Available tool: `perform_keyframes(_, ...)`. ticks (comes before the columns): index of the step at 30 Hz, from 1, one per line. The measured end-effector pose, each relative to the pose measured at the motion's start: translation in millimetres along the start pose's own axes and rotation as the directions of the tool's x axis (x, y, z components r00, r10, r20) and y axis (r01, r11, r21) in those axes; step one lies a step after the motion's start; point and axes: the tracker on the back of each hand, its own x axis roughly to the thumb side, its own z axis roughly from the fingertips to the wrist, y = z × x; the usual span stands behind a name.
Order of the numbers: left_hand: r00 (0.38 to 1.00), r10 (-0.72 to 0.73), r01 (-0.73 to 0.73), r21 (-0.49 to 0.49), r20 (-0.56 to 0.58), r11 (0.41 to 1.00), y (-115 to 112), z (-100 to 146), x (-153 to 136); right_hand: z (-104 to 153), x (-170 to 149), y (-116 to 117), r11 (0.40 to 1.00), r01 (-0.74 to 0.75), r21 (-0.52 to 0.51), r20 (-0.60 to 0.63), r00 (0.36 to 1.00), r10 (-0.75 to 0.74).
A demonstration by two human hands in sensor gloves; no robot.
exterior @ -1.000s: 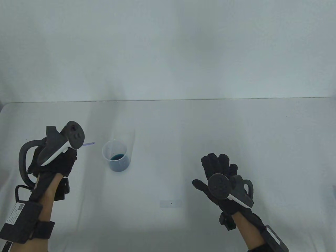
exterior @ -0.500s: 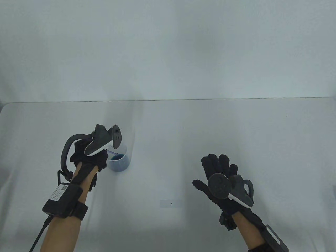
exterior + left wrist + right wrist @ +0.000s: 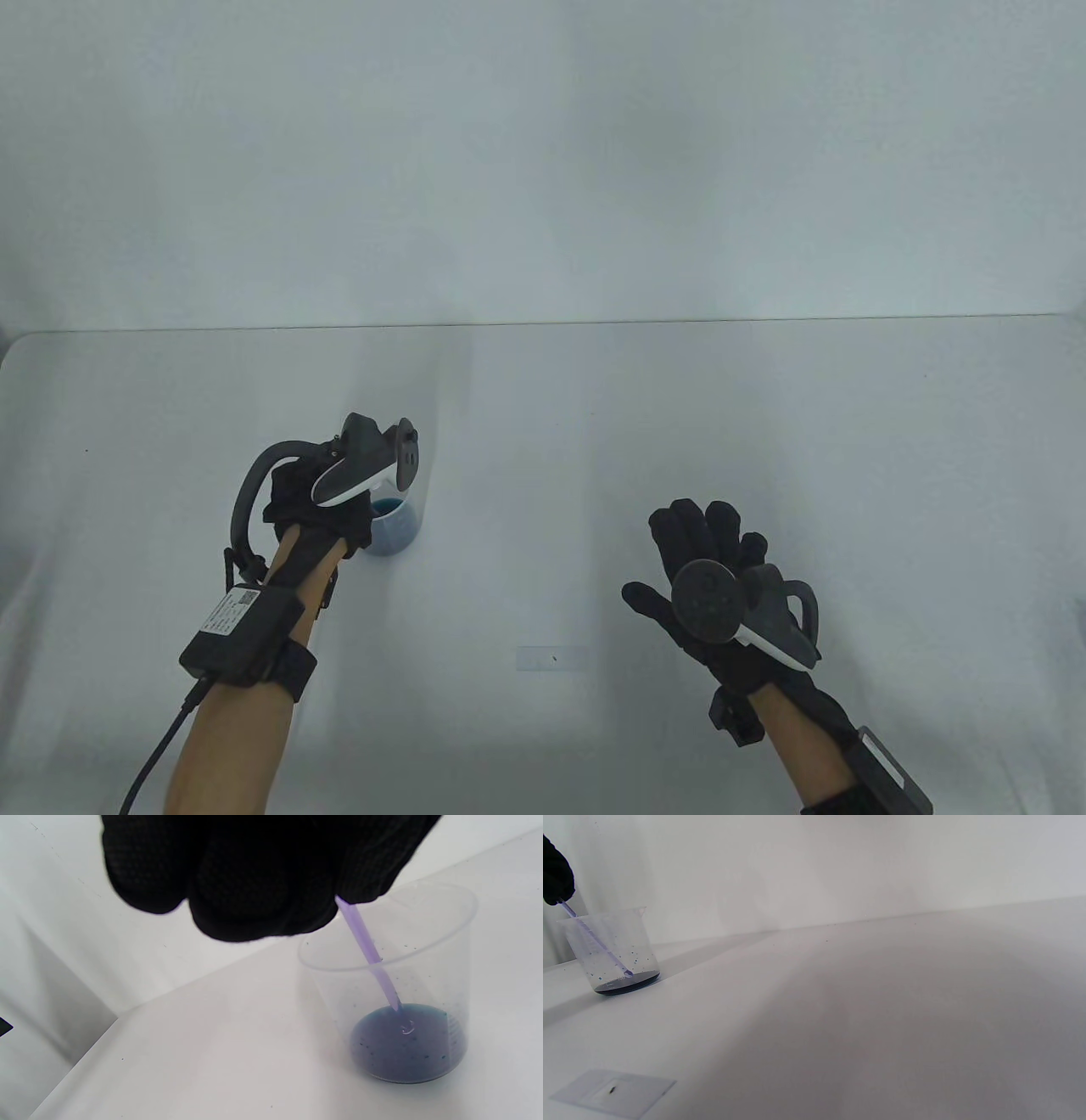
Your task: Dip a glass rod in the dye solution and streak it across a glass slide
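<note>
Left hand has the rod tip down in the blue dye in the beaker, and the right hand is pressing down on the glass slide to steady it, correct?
Not quite. The right hand is not on the glass slide; it hovers open beside it, as the table view shows. The left hand does hold the rod with its tip in the blue dye in the beaker.

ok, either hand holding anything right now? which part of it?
The left hand grips the glass rod by its upper end, its tip dipped in the dye in the beaker. The right hand holds nothing, fingers spread.
</note>
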Motion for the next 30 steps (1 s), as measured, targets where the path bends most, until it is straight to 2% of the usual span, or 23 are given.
perform_keyframes(11, 1.0, -0.004, 0.004, -0.002, 0.006, 1.0, -3.5, -3.8, 8.0, -0.8, -0.7, 0.5, 1.0, 0.002, 0.005, -0.001, 1.0, -0.002)
perform_keyframes(15, 1.0, 0.006, -0.005, -0.022, 0.016, 1.0, -1.4, -1.8, 4.5, -1.0, -1.0, 0.4, 1.0, 0.002, 0.003, -0.002, 1.0, -0.002)
perform_keyframes(23, 1.0, 0.017, -0.017, 0.001, -0.008, 1.0, 7.9, 2.2, -7.2, -1.7, -0.7, 1.0, 1.0, -0.002, 0.005, 0.002, 1.0, 0.002)
perform_keyframes(30, 1.0, 0.011, -0.011, -0.021, 0.001, 1.0, -0.7, -0.6, -1.6, -1.9, -0.3, 1.6, 1.0, -0.005, 0.009, 0.004, 1.0, 0.005)
